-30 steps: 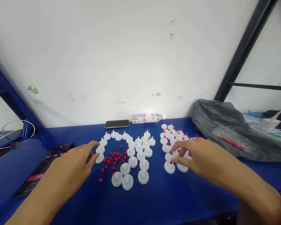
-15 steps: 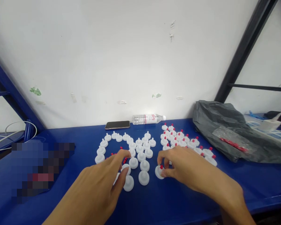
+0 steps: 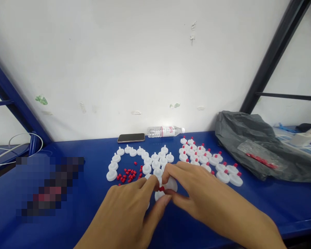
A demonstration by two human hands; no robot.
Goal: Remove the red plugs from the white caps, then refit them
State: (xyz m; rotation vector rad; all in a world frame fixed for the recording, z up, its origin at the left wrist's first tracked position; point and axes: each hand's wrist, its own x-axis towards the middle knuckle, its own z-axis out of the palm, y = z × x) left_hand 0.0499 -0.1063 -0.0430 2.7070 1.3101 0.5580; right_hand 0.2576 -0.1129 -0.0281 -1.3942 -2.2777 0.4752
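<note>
My right hand [image 3: 197,188] is closed on a white round nozzle cap [image 3: 172,185], lifted and tilted so its tip points left. On that tip sits a small red cap [image 3: 161,188]. My left hand [image 3: 128,211] pinches at the red cap with thumb and forefinger, the two hands almost touching. Beneath them stand white nozzle caps with bare tips [image 3: 147,169], partly hidden by my hands. Loose red tip caps [image 3: 130,174] lie in a pile beyond my left hand. Red-tipped nozzle caps [image 3: 204,159] are grouped beyond my right hand.
Against the wall lie a phone [image 3: 131,137] and a clear plastic bottle [image 3: 166,131]. A grey plastic bag [image 3: 238,138] rests at the right, with a clear packet of red pieces [image 3: 261,159] on it. The blue tabletop [image 3: 93,152] runs beneath everything.
My right hand has moved left, and the red-tipped nozzle cap it touched on the table is now raised and tilted. My left hand has moved right to meet it, uncovering the loose red caps.
</note>
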